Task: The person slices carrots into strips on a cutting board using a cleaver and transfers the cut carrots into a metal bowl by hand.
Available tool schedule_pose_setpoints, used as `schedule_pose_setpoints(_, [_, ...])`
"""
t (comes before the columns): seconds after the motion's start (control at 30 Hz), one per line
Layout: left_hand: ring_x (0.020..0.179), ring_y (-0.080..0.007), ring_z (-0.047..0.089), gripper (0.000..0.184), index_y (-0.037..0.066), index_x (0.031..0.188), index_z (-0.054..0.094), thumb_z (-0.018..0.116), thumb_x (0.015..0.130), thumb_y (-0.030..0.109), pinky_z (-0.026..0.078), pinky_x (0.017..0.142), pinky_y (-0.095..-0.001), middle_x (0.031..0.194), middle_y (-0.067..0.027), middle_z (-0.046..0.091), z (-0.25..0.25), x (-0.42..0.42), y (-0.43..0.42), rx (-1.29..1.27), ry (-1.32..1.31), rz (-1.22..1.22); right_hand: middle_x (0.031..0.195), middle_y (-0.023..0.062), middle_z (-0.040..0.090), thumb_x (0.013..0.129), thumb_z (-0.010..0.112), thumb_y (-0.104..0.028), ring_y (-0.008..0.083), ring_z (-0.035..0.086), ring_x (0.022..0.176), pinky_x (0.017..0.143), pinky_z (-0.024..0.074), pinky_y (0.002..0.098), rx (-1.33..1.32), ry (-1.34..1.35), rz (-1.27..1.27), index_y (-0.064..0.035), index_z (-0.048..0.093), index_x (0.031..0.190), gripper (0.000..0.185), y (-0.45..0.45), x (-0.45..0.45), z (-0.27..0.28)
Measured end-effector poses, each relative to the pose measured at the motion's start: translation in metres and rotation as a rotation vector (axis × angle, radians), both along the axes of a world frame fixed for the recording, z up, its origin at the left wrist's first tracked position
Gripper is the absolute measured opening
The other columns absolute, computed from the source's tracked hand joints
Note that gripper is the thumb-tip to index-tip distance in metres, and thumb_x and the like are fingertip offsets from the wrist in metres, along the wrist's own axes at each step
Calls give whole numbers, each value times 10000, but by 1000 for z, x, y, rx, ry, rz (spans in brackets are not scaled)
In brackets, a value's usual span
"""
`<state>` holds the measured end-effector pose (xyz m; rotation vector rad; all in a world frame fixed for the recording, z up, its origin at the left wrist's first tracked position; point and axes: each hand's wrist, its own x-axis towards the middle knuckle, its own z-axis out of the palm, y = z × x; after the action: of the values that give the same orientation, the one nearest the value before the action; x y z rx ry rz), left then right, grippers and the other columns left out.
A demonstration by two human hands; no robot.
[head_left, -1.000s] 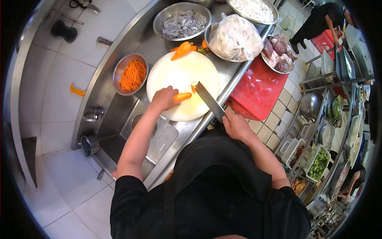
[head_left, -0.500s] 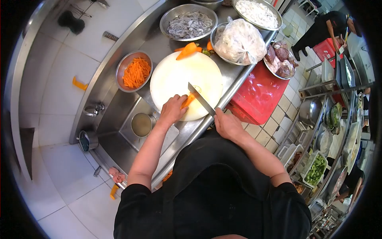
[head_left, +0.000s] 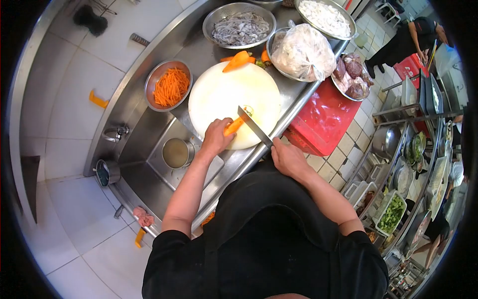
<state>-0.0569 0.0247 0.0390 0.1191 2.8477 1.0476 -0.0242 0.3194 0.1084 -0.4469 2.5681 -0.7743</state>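
My left hand (head_left: 217, 137) is closed on an orange carrot (head_left: 233, 126) that lies on the round white cutting board (head_left: 214, 94). Closed round the handle of a broad knife (head_left: 256, 127), my right hand (head_left: 289, 158) is at the board's front right edge. The blade crosses the upper end of the carrot, with small green and orange bits beside it. Another thick carrot piece (head_left: 237, 61) rests on the board's far edge. Shredded carrot (head_left: 171, 87) fills a metal bowl (head_left: 148, 94) left of the board.
Behind the board are a bowl of greyish strips (head_left: 240, 28), a bagged bowl (head_left: 303, 52) and a bowl of white pieces (head_left: 324, 19). A sink holding a pot (head_left: 176, 153) is at left. Right are dark meat (head_left: 354, 75), a red crate (head_left: 321, 119), shelves and a co-worker (head_left: 416, 37).
The carrot and my left hand have shifted, and the carrot now slants up to the blade. The knife has come down and left onto it. The view has also shifted slightly.
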Motion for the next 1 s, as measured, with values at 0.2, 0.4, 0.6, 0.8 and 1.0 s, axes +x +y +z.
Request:
schedule_pose_setpoints(0.2, [1078, -384, 659, 444, 119, 1275, 681, 824, 864, 206, 526, 975, -473, 1088, -168, 692, -7, -1, -2, -19, 9, 6, 888, 303, 708, 1066, 522, -202, 541, 673, 865, 792, 502, 664, 24, -19, -25, -13, 506, 1158, 211, -3, -3, -3])
schedule_pose_setpoints(0.4, [1064, -380, 666, 456, 124, 1275, 698, 841, 853, 225, 530, 963, -469, 1078, -164, 695, -8, 0, -5, 27, -14, -2, 910, 301, 720, 1067, 469, -171, 517, 698, 912, 819, 520, 647, 90, -56, 69, 18, 533, 1156, 219, -4, -18, -2])
schedule_pose_setpoints(0.6, [1043, -369, 698, 483, 95, 1265, 705, 878, 824, 187, 550, 950, -468, 1067, -178, 725, -7, -20, -27, 24, -25, 72, 943, 320, 721, 1070, 475, -198, 528, 698, 926, 852, 521, 648, 77, -59, 31, 15, 553, 1178, 251, 0, -14, 3])
schedule_pose_setpoints(0.8, [1248, -380, 639, 556, 68, 1372, 662, 833, 846, 123, 507, 1100, -461, 1308, -200, 695, 0, -58, -30, -149, 141, 90, 936, 302, 729, 1033, 565, -252, 530, 697, 918, 842, 524, 646, 9, 9, -171, -57, 603, 1222, 274, 16, -17, 26])
schedule_pose_setpoints(1.0, [1228, -422, 617, 479, 62, 1396, 653, 654, 918, 92, 498, 1092, -496, 1325, -228, 653, -1, -64, 38, -107, 31, -275, 943, 252, 745, 968, 608, -214, 467, 725, 916, 809, 559, 600, 22, 223, -207, -85, 630, 1237, 299, 11, -51, 4])
